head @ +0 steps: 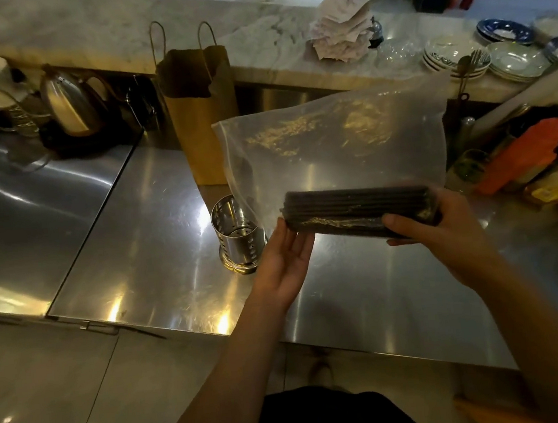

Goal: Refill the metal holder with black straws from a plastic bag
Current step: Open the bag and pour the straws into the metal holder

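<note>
A clear plastic bag (332, 143) hangs above the steel counter, its loose upper part standing up. A bundle of black straws (356, 208) lies sideways in the bag's bottom. My right hand (444, 228) grips the bundle's right end through the plastic. My left hand (283, 262) is palm up with fingers spread, its fingertips touching the bundle's left end from below. The perforated metal holder (237, 236) stands upright on the counter just left of my left hand, and no straws show inside it.
A brown paper bag (202, 116) stands behind the holder. Kettle (70, 102) and cups sit at back left. Stacked plates (502, 60) and a receipt spike (341, 29) are on the marble ledge. Orange and yellow packages (526, 154) crowd the right. The counter's front edge (387, 337) runs below my wrists.
</note>
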Available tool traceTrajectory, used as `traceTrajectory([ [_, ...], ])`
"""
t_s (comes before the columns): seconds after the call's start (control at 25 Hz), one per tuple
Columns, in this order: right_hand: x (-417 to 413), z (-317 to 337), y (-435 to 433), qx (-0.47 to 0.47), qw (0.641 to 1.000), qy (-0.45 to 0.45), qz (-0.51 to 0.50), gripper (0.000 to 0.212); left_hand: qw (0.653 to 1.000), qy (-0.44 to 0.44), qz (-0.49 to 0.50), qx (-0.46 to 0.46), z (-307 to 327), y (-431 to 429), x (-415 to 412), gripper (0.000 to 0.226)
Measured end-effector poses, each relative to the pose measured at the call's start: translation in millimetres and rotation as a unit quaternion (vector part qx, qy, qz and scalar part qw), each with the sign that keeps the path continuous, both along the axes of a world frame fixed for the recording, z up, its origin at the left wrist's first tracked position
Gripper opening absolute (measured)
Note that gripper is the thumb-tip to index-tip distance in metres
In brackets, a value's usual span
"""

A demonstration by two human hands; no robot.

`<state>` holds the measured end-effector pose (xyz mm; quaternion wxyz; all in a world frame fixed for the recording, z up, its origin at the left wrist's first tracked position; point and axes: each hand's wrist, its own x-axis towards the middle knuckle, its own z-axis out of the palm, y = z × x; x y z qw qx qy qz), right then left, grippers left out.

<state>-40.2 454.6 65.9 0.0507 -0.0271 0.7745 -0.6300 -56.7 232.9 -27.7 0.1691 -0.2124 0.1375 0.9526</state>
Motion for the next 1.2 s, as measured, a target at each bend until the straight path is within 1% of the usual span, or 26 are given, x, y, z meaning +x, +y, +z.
traceTrajectory([
  [0.2, -0.5, 14.6, -13.4, 0.015, 1.000, 0.008, 0.001, 0.034, 1.000, -0.001, -0.001, 0.020, -2.0, -3.1, -0.1, 0.036],
  [0.4, 0.4, 20.6, -20.5, 0.045, 0.999, 0.017, 0.019, 0.034, 0.999, 0.007, -0.009, 0.045, -3.1, -8.6, 0.1, 0.032],
  [0.72, -3.5, 30.2, -23.6, 0.080, 0.995, 0.031, 0.040, 0.032, 0.998, 0.004, -0.007, 0.060, -0.4, -9.9, 0.2, 0.030],
  [0.96, -10.7, 35.0, -30.2, 0.106, 0.993, 0.037, 0.043, 0.030, 0.998, 0.001, -0.004, 0.058, 0.1, -16.1, -2.6, 0.030],
  [1.2, -21.2, 43.2, -38.1, 0.142, 0.988, 0.047, 0.041, 0.028, 0.997, -0.009, -0.001, 0.078, -0.6, -18.0, 0.5, 0.033],
])
